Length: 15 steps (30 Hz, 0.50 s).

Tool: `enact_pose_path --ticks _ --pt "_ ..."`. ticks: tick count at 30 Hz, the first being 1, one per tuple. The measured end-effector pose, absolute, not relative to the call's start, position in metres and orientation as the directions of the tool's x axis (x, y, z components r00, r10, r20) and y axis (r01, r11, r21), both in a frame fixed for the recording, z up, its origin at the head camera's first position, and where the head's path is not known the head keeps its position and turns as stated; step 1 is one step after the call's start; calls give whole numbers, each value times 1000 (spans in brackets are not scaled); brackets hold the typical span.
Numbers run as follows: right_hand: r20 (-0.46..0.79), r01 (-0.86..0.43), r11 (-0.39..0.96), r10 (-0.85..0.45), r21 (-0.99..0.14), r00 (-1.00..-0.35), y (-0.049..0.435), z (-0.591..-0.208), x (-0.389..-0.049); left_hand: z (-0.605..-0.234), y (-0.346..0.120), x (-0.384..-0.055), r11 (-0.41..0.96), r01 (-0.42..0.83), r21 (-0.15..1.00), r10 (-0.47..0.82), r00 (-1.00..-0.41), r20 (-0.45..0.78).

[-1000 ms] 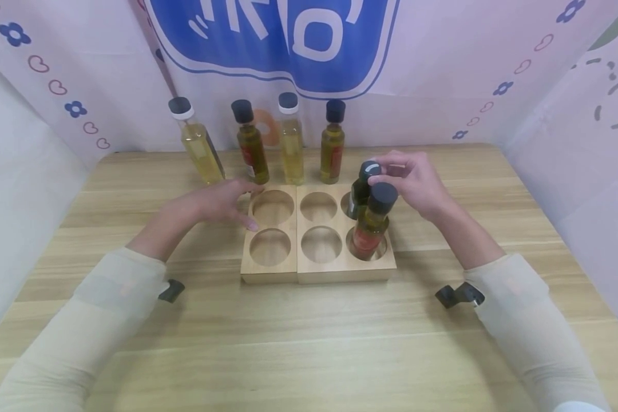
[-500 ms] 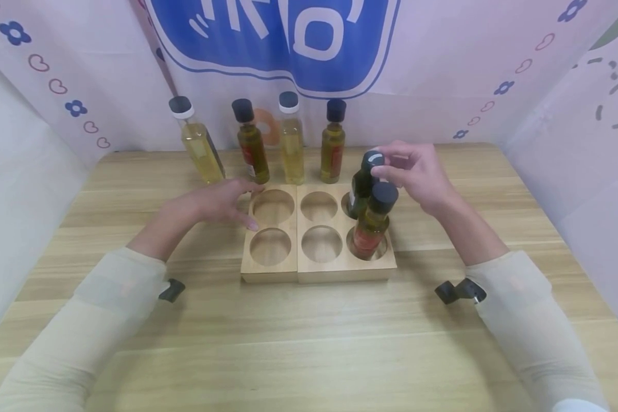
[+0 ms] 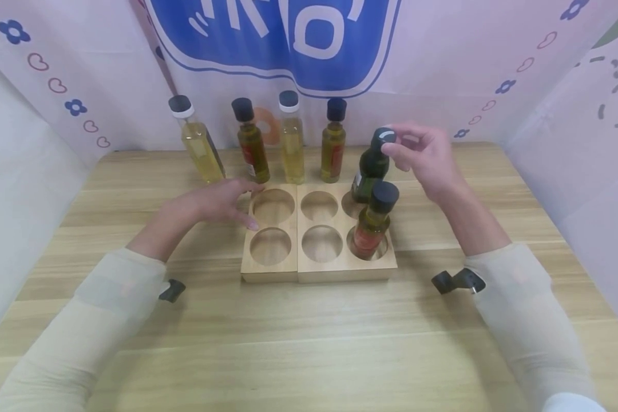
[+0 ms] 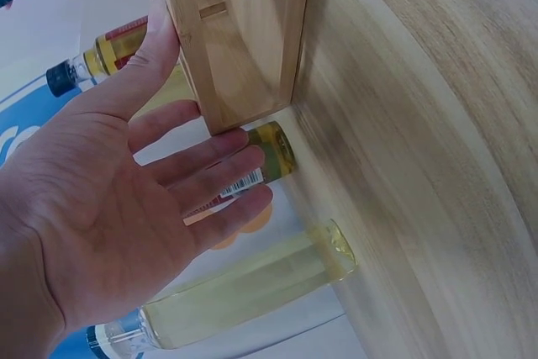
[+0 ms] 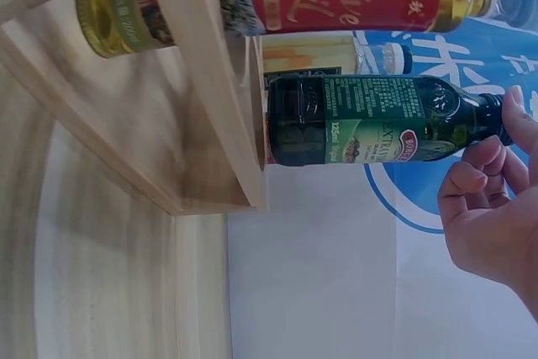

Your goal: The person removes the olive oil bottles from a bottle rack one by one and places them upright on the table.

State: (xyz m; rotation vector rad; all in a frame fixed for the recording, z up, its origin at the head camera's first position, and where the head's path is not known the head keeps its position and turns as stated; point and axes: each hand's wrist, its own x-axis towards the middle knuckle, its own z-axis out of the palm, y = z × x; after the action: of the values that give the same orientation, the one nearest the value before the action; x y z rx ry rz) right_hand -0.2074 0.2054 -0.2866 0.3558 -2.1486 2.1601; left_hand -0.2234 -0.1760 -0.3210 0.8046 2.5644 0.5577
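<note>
My right hand [image 3: 426, 157] pinches the black cap of a dark green olive oil bottle [image 3: 373, 165] between thumb and fingers. In the right wrist view the base of this green bottle [image 5: 361, 119] is above the top board of the wooden bottle rack [image 5: 206, 81]. At the left end of the rack [image 3: 268, 276], my left hand [image 3: 218, 201] rests with thumb and fingers spread along the edge; in the left wrist view its fingers [image 4: 223, 178] are extended. An olive oil bottle with a red label [image 3: 369, 234] stands in the front right hole.
Behind the rack stand two pale oil bottles, the left one [image 3: 202, 149] and the middle one [image 3: 291, 149], and two darker ones, one at left [image 3: 253, 151] and one at right [image 3: 333, 151]. A printed cloth [image 3: 417, 74] hangs behind the wooden table [image 3: 309, 343].
My right hand has raised the green olive oil bottle up and slightly right, out of the back right hole. The left hand and the rack have stayed in place.
</note>
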Motion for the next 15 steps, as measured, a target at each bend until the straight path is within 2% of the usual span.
enact_pose_path --ticks 6,15 --pt "270 -261 -103 -79 -960 -960 208 -284 -216 -322 -174 -224 753 435 494 602 -758 -250" --pt "289 -282 -222 -1 -934 -957 211 -282 -221 -327 -181 -223 733 439 519 615 -754 -232"
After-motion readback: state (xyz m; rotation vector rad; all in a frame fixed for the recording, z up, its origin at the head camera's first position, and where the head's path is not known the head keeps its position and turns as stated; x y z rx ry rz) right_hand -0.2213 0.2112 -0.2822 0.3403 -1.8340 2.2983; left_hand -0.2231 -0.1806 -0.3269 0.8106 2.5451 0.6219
